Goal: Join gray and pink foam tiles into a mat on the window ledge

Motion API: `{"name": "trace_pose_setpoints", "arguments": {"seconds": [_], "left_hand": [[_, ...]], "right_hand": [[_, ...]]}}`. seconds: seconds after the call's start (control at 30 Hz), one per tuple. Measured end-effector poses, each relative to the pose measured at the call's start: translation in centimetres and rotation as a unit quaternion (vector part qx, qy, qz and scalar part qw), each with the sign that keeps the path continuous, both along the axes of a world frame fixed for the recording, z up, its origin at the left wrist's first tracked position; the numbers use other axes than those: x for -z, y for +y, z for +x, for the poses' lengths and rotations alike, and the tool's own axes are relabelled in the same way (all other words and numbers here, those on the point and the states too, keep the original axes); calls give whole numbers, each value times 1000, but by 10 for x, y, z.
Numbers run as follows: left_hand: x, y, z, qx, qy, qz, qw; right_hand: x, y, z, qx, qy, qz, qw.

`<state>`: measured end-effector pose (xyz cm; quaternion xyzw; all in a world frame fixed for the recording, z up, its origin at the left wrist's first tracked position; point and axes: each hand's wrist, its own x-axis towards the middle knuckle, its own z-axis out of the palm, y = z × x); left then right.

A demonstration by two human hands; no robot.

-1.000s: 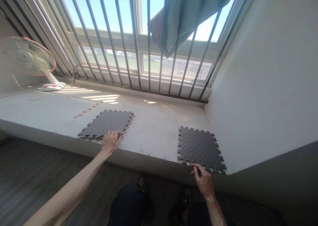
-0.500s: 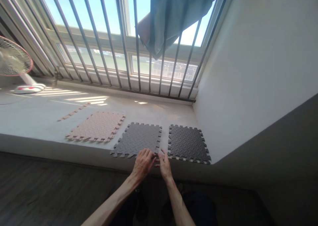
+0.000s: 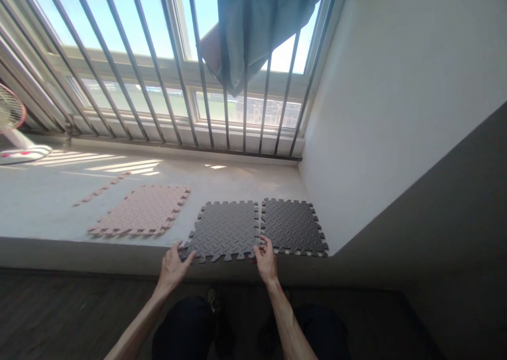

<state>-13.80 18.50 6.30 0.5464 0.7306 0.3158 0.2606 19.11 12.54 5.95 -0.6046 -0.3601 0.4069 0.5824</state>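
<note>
A grey foam mat tile (image 3: 226, 228) with toothed, puzzle-like edges lies on the pale ledge, its front edge at the ledge's rim. My left hand (image 3: 173, 265) grips its front left corner, thumb and fingers on either side. At the front right corner, my right hand (image 3: 266, 259) pinches the same tile between thumb and fingers. A darker foam mat tile (image 3: 292, 225) lies just to the right, a thin gap separating the two. To the left rests a pink foam mat tile (image 3: 142, 210), and beyond it a narrow pink edge strip (image 3: 103, 188).
Metal window bars (image 3: 178, 85) rise behind the ledge (image 3: 43, 207), with a draped cloth (image 3: 253, 38) hanging near them. A white wall (image 3: 380, 85) bounds the right side. A fan (image 3: 16, 143) stands at far left. Dark floor (image 3: 79, 307) lies below.
My left hand has moved left to the grey tile's other front corner. The grey tile has shifted right, narrowing its gap to the darker tile. The camera view has shifted slightly.
</note>
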Motion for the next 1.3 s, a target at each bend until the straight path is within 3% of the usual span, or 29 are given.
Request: {"name": "trace_pose_setpoints", "arguments": {"seconds": [0.13,0.27,0.47,0.67,0.77,0.87,0.93,1.03,1.1,1.2,1.3], "left_hand": [[7,10,2,-35,-293,-71,953],[-4,29,28,-30,-354,-23,935],[-2,54,42,21,-225,-3,974],[6,49,28,105,-42,31,993],[-2,41,35,81,94,30,992],[-11,31,56,93,192,91,973],[-15,23,77,193,210,153,946],[-14,10,114,361,228,212,879],[-11,4,137,423,243,230,842],[-2,-3,162,448,263,243,820],[7,-7,176,440,276,248,817]], "right_hand": [[-7,9,17,-24,-12,-2,1000],[-13,25,35,-11,-51,0,999],[-22,36,53,-4,-224,-66,972],[-36,20,48,-29,-401,-135,906],[-41,15,48,-30,-443,-130,886],[-44,11,52,-21,-482,-98,870],[-43,5,55,-30,-499,-49,865],[-37,-7,54,-89,-509,28,856],[-31,-17,51,-131,-513,43,847],[-24,-27,46,-160,-520,32,838],[-28,-22,47,-166,-516,20,840]]}}
